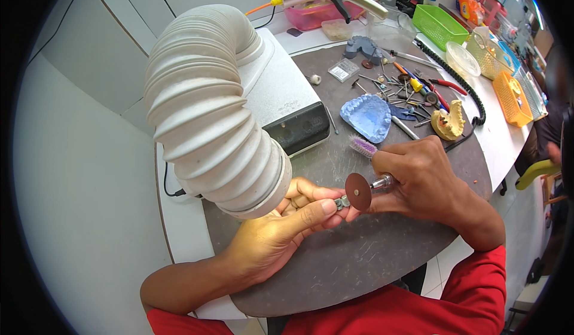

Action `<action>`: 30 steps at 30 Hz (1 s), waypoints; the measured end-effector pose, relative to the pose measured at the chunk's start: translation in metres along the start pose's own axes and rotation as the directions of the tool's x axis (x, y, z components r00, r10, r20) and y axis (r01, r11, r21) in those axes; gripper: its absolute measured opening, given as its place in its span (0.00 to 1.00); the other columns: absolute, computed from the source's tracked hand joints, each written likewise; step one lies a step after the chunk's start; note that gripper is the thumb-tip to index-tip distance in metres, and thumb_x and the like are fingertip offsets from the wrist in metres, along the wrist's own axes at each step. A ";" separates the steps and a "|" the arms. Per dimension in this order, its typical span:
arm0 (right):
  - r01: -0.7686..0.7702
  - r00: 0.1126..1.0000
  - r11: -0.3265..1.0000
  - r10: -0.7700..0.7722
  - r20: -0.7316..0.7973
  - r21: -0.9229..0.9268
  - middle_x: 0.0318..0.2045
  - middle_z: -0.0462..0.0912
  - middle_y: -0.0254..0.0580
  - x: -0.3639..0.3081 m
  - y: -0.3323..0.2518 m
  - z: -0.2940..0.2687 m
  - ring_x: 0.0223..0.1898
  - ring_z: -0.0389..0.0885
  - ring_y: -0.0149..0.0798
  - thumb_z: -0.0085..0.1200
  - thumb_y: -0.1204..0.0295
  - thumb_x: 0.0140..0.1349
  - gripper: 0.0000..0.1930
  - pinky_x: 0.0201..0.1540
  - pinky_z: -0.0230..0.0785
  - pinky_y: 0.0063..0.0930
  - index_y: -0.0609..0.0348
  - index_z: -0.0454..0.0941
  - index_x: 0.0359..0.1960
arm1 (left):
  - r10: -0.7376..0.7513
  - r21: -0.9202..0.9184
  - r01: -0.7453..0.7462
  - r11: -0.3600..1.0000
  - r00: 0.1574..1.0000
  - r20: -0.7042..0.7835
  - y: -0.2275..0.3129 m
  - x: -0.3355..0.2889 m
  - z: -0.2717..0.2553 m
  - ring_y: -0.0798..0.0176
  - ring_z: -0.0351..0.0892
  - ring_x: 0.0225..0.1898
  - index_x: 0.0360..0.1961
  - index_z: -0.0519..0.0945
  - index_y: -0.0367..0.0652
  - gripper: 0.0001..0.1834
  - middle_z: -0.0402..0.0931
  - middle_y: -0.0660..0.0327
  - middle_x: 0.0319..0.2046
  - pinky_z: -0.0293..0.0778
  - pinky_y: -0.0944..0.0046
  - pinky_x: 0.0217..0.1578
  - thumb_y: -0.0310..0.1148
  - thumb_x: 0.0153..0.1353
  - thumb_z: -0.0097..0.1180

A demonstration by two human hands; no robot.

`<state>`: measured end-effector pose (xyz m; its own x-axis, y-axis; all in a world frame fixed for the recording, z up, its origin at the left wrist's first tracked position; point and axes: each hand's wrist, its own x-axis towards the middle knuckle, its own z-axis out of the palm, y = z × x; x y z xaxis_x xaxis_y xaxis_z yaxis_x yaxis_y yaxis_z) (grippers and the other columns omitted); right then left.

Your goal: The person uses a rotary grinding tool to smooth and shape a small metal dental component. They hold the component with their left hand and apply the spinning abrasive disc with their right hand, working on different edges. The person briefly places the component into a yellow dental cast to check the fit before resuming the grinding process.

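My left hand (269, 233) pinches a small grey metal dental piece (341, 203) between thumb and fingertips, just past the mouth of the ribbed hose. In my right hand (427, 176) is a rotary handpiece (382, 183), its silver tip pointing left. A thin brown cutting disc (359, 191) is mounted on that tip. The disc stands right beside the metal piece; whether they touch, I cannot tell. My right fingertips come close to the left ones beneath the disc. A brush with purple bristles (363, 146) lies just beyond my right hand.
A white ribbed hose (200, 108) arches over the left side from a white box (281, 78). Farther back lie a blue dental cast (366, 118), a yellow cast (448, 121), a grey cast (363, 48) and scattered burs and pliers (449, 86). Baskets, including a green one (440, 25), line the back right.
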<state>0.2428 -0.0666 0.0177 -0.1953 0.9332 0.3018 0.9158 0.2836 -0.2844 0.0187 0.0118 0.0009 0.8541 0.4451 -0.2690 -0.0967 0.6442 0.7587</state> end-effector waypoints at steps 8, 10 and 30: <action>0.009 1.000 1.000 -0.009 -0.014 -0.012 0.13 0.72 0.39 0.000 -0.001 0.000 0.14 0.75 0.43 0.65 0.44 0.48 0.30 0.17 0.63 0.36 0.57 0.68 0.13 | 0.002 -0.020 -0.002 1.000 1.000 -0.014 -0.002 0.000 -0.001 0.62 0.79 0.47 0.44 0.77 0.40 0.07 0.79 0.53 0.44 0.74 0.68 0.50 0.28 0.67 0.54; 0.011 1.000 1.000 -0.011 -0.021 -0.011 0.13 0.72 0.39 0.000 0.000 0.000 0.14 0.75 0.43 0.65 0.44 0.48 0.30 0.17 0.63 0.36 0.57 0.68 0.13 | -0.001 -0.019 0.000 1.000 1.000 -0.016 -0.001 0.000 -0.001 0.62 0.79 0.47 0.44 0.77 0.40 0.07 0.79 0.53 0.44 0.74 0.68 0.50 0.28 0.67 0.54; 0.037 0.999 0.999 -0.038 -0.006 -0.036 0.13 0.73 0.37 0.001 0.001 0.001 0.14 0.75 0.42 0.66 0.44 0.48 0.29 0.17 0.64 0.35 0.57 0.69 0.14 | -0.001 -0.030 0.001 1.000 1.000 0.004 -0.002 0.000 -0.002 0.64 0.79 0.47 0.44 0.77 0.41 0.06 0.79 0.54 0.44 0.74 0.69 0.49 0.28 0.68 0.53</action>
<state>0.2428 -0.0652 0.0168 -0.2274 0.9205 0.3179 0.9200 0.3101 -0.2397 0.0181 0.0119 -0.0015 0.8561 0.4420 -0.2678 -0.1109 0.6632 0.7402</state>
